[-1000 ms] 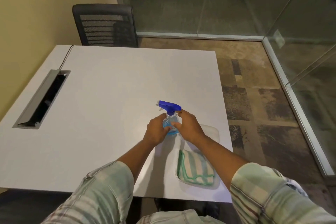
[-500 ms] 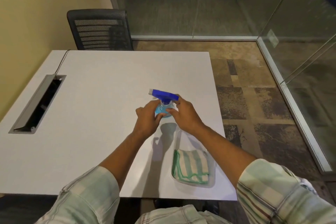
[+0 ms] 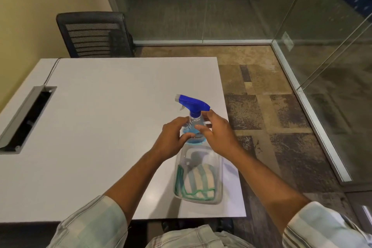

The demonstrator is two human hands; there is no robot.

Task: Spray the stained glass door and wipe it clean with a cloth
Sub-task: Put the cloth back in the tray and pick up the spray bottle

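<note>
Head view. Both hands meet on the spray bottle (image 3: 193, 125) at centre frame, above the right part of the white table (image 3: 100, 127).

- Left hand (image 3: 172, 139): fingers curled round the clear body from the left side, with a firm wrap. Judged to be the supporting grip that carries the weight.
- Right hand (image 3: 220, 134): thumb lies across the front of the body and a finger reaches up to the neck under the blue trigger head. It is closed on the bottle, but more loosely than the left. It looks like a hand settling into a trigger hold.
- The nozzle points to upper left of frame, away from the person. The blue liquid sits low in the body.
- The bottle base hangs at the far rim of the clear tray (image 3: 220, 169). I cannot tell whether it touches the rim.
- Cloth (image 3: 199, 182): folded, striped with a green edge, lying in the near end of the tray, lower centre, untouched. It is kept there, presumably, so it stays dry and within reach for wiping.
- Glass panes (image 3: 342, 90) run along the top and right of frame, well apart from the table. I cannot tell which pane is the door, and no stain is resolvable.
- Black mesh chair (image 3: 94, 35) at upper left.

Judgement: pick-up stage; no spraying or wiping has begun.
</note>
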